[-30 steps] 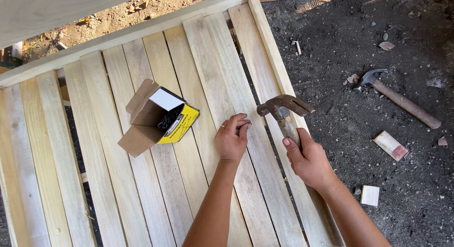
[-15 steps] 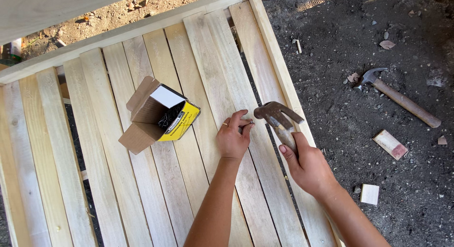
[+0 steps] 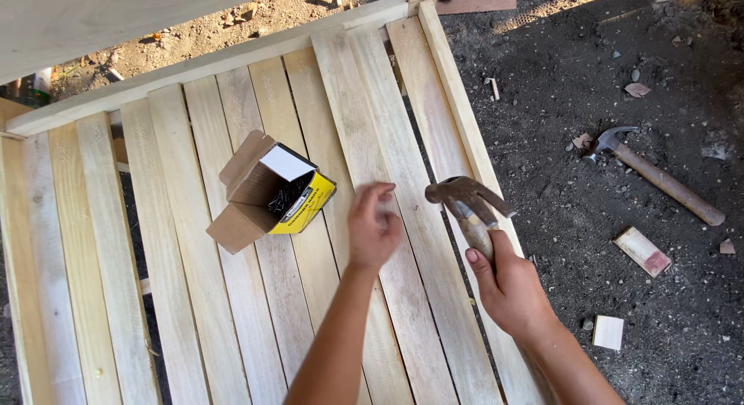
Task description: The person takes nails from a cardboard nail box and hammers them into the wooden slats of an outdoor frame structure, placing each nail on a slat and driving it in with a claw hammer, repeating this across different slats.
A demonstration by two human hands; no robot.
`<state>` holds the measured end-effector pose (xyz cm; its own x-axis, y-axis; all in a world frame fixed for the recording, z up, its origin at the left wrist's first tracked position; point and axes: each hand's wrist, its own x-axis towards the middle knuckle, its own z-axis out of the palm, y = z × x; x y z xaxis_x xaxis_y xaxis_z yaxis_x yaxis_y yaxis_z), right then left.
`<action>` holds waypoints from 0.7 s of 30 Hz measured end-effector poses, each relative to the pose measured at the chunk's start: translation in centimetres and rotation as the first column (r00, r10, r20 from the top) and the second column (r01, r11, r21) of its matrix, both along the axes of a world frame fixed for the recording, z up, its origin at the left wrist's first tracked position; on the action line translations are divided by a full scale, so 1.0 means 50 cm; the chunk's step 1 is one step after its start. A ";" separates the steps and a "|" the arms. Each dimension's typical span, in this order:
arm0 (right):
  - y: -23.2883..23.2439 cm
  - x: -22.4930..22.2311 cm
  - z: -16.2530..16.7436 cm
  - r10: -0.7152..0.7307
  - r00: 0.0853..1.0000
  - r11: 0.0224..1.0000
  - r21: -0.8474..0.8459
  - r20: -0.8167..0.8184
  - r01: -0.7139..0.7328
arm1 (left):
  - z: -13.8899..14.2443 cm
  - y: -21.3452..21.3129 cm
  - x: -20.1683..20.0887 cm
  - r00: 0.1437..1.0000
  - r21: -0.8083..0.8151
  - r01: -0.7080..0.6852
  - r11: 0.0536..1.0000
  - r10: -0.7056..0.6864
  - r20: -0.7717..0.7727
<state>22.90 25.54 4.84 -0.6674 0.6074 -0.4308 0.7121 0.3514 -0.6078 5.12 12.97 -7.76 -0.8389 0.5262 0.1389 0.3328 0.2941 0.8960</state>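
Note:
My right hand point(image 3: 508, 285) grips the wooden handle of a claw hammer point(image 3: 465, 199), whose metal head hangs over the right side of a panel of pale wooden slats point(image 3: 194, 281). My left hand point(image 3: 372, 227) is blurred, hovering over the slats between the hammer and an open cardboard box of dark nails point(image 3: 275, 194). Its fingers are curled loosely; whether it pinches a nail is unclear.
A second claw hammer point(image 3: 655, 180) lies on the dark dirt to the right. Small wood offcuts point(image 3: 642, 250) point(image 3: 608, 332) sit on the ground nearby. A long plank point(image 3: 116, 17) crosses the top left, above sandy ground.
My left hand has left the spot beside the hammer head and shifted left towards the nail box. The hammer in my right hand has stayed roughly where it was.

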 end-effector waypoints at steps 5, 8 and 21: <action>0.004 -0.001 -0.019 -0.029 0.999 1.000 -0.015 -0.047 0.028 | 0.006 0.077 -0.114 0.853 -0.488 -0.029 0.872 -0.233 -0.467; 0.014 0.004 -0.019 0.029 1.000 1.000 0.009 -0.010 -0.029 | 0.000 0.104 -0.129 0.916 -0.710 0.049 0.702 -0.316 -0.249; -0.010 -0.017 0.002 0.067 0.994 0.996 0.050 0.081 -0.071 | 0.014 0.098 -0.117 0.929 -0.722 0.063 0.689 -0.305 -0.210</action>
<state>22.05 25.05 4.96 -0.6736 0.5843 -0.4526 0.7302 0.4310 -0.5302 -0.75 17.88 -7.05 -0.6957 0.7095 -0.1119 0.6544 0.6904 0.3085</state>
